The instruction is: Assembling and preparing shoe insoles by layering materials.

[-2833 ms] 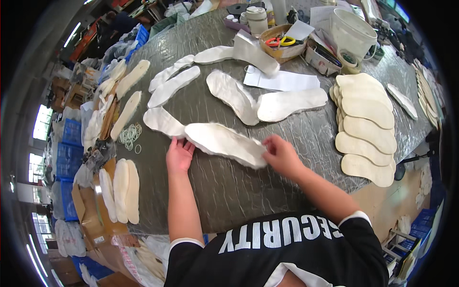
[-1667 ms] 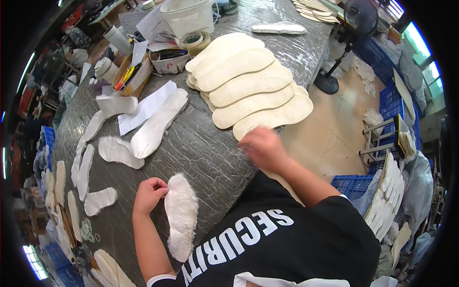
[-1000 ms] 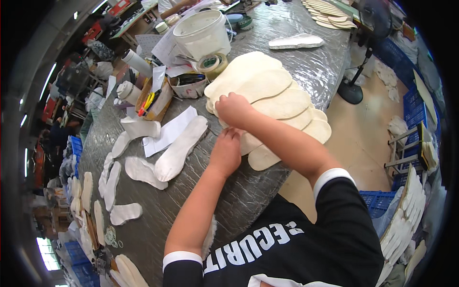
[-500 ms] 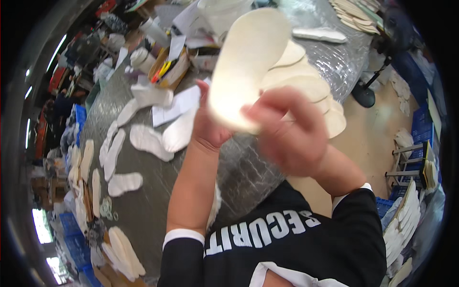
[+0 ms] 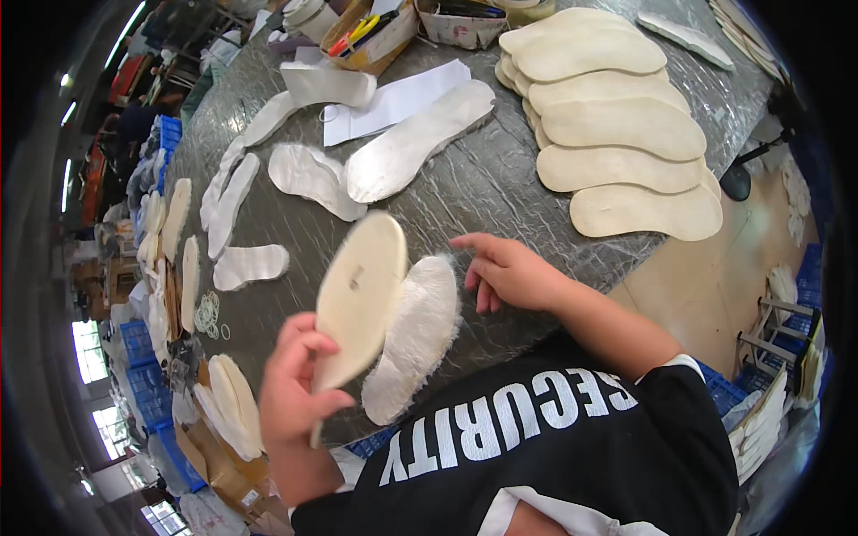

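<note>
My left hand (image 5: 293, 386) grips the heel end of a cream, sole-shaped board insole (image 5: 360, 295) and holds it tilted above the grey table (image 5: 500, 179). Just right of it a white fuzzy sole-shaped piece (image 5: 414, 338) lies flat at the table's near edge. My right hand (image 5: 505, 271) hovers with fingers spread, its fingertips beside the toe of that fuzzy piece, holding nothing. A stack of several more cream insoles (image 5: 617, 125) lies fanned out at the right of the table.
Silvery-white sole pieces (image 5: 407, 147) and paper sheets (image 5: 393, 100) lie across the table's middle and left. A cardboard box with tools (image 5: 368, 31) stands at the back. Rubber bands (image 5: 210, 314) lie at the left edge. Blue crates (image 5: 143, 375) and piled soles flank the table.
Both hands took a cream insole off the right stack and lifted it. Now only my left hand holds it, lowered over the fuzzy piece, and my right hand has let go.
</note>
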Motion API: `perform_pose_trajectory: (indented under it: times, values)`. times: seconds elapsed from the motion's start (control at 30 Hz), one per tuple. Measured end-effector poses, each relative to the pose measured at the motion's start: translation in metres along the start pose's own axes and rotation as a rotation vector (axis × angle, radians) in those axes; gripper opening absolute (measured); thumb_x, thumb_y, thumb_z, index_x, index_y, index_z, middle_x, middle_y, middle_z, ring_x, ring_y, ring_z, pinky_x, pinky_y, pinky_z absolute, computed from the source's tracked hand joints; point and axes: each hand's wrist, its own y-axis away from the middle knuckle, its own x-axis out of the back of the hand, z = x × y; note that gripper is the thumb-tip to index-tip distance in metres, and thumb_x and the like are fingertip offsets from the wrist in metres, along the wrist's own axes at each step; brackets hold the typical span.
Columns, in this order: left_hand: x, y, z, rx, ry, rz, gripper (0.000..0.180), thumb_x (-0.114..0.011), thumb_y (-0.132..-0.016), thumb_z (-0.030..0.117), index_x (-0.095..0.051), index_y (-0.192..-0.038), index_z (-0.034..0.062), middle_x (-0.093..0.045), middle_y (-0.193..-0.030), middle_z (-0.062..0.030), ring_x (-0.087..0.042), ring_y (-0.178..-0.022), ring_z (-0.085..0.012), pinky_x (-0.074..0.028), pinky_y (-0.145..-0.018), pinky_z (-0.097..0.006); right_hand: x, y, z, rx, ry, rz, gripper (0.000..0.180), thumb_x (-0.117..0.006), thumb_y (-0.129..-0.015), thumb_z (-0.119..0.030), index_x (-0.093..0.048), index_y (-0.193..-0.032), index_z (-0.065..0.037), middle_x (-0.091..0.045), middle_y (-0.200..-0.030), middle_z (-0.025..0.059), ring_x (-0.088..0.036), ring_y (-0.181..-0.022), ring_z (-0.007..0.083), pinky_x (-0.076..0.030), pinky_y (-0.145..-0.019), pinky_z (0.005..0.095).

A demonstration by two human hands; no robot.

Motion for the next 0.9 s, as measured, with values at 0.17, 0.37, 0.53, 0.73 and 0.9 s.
perform_pose_trajectory:
  times: [0.17, 0.37, 0.53, 0.73, 0.9]
  values:
    - [-0.02, 0.026, -0.033, 0.042, -0.637, -0.026, 0.056, -0.088, -0.055, 0.016, -0.059, -0.101, 0.0044, -0.05, -0.115, -0.0144, -0.056, -0.105, -0.0319, -0.047, -0.089, -0.039, -0.006, -0.021, 0.002, -0.247, -0.086, -0.215, 0.044, -0.036, -0.095, -0.002, -0.039, -0.139, 0.001, -0.06, -0.083, 0.0116, -0.065, -0.061, 0.0172, -0.053, -0.052, 0.0279]
    - [-0.025, 0.035, -0.058, 0.074, -0.67, -0.053, 0.061, -0.089, -0.059, 0.026, -0.061, -0.109, 0.0053, -0.05, -0.117, -0.0165, -0.057, -0.101, -0.0348, -0.05, -0.086, -0.04, -0.003, -0.005, 0.011, -0.439, -0.442, -0.301, 0.04, -0.035, -0.095, -0.002, -0.034, -0.136, 0.003, -0.06, -0.083, 0.0145, -0.064, -0.062, 0.0213, -0.052, -0.053, 0.0295]
    - [-0.027, 0.03, -0.056, 0.068, -0.61, -0.1, 0.061, -0.089, -0.059, 0.027, -0.062, -0.11, 0.0044, -0.05, -0.118, -0.0162, -0.057, -0.102, -0.0336, -0.049, -0.087, -0.039, -0.006, 0.006, 0.01, -0.382, -0.492, -0.206, 0.04, -0.036, -0.096, -0.002, -0.034, -0.136, 0.001, -0.06, -0.084, 0.0131, -0.065, -0.062, 0.0207, -0.053, -0.053, 0.0289]
    - [-0.034, 0.029, -0.058, 0.126, -0.546, -0.144, 0.059, -0.088, -0.061, 0.022, -0.063, -0.112, 0.0024, -0.05, -0.119, -0.016, -0.056, -0.105, -0.0326, -0.048, -0.09, -0.039, -0.003, 0.006, 0.014, -0.368, -0.45, -0.221, 0.04, -0.037, -0.096, -0.002, -0.037, -0.135, 0.0, -0.06, -0.084, 0.0112, -0.065, -0.062, 0.0192, -0.053, -0.054, 0.028]
    - [-0.037, 0.028, -0.055, 0.15, -0.559, -0.16, 0.059, -0.087, -0.062, 0.021, -0.063, -0.112, 0.0022, -0.05, -0.12, -0.0165, -0.055, -0.106, -0.0327, -0.047, -0.09, -0.039, -0.002, 0.006, 0.012, -0.362, -0.417, -0.237, 0.04, -0.036, -0.096, -0.003, -0.037, -0.136, 0.0, -0.059, -0.084, 0.0098, -0.064, -0.062, 0.0175, -0.053, -0.055, 0.0278]
